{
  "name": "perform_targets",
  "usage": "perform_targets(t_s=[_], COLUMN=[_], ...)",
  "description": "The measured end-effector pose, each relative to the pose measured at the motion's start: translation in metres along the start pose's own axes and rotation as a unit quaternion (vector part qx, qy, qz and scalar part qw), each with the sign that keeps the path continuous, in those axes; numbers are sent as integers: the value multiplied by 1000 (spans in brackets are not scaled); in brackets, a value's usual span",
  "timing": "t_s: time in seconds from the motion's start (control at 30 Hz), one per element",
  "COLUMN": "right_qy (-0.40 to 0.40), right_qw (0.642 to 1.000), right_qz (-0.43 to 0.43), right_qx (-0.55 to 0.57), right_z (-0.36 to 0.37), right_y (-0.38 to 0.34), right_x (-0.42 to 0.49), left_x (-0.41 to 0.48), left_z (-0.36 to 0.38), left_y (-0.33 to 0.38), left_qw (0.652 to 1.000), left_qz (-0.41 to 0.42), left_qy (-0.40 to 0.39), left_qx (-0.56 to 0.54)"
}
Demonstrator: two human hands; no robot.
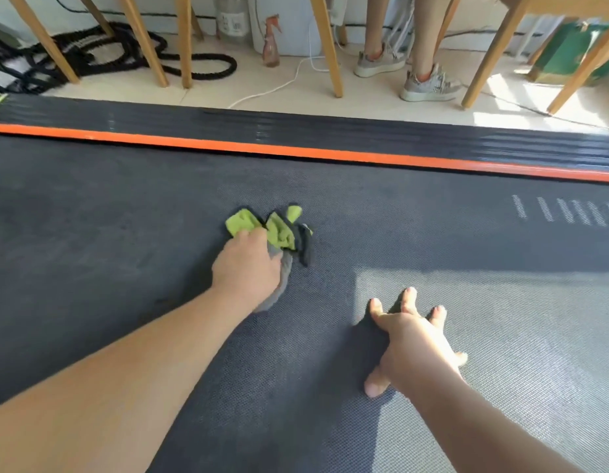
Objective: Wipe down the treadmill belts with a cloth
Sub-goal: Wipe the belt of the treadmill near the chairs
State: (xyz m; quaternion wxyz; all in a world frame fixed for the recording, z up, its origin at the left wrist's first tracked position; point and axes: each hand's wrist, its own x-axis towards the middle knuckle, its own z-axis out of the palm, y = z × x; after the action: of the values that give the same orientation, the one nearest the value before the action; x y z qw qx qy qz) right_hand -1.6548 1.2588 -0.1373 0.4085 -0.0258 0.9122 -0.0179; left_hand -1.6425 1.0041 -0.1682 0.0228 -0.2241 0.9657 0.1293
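Dark textured treadmill belt fills most of the frame, bounded at the top by an orange stripe and a ribbed black side rail. At frame centre lies a bunched green-and-grey cloth on the belt. The left hand bears down on it with fingers curled into the folds, gripping it; the fingertips are hidden under the knuckles and fabric, and part of the cloth is covered by the palm. The right hand, lower right of centre, rests on the belt with fingers spread, holding nothing. White dashed markings on the belt are cut off at the right edge. Beyond the rail, on pale floor along the top: coiled black rope, an orange-tinted spray bottle, a clear bottle cut off at the top with an illegible label, a white cable, wooden furniture legs and a person's lower legs in grey sneakers, cropped above the calf.
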Motion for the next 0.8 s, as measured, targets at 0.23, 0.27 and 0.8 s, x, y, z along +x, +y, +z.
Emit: perform_targets(t_s=[0.23,0.27,0.8], right_qy=[12,16,27], right_qw=[995,995,999], right_qz=[8,3,-10], right_qx=[96,100,-13], right_z=[6,6,1], right_y=[-3,-4,-6], right_x=[5,4,-17], left_x=[-130,-124,-119], left_z=[1,-4,-4], left_y=[37,27,-15], left_qw=[938,921,944], left_qz=[308,351,296], left_qy=[-160,-168,-115], left_qx=[6,30,94])
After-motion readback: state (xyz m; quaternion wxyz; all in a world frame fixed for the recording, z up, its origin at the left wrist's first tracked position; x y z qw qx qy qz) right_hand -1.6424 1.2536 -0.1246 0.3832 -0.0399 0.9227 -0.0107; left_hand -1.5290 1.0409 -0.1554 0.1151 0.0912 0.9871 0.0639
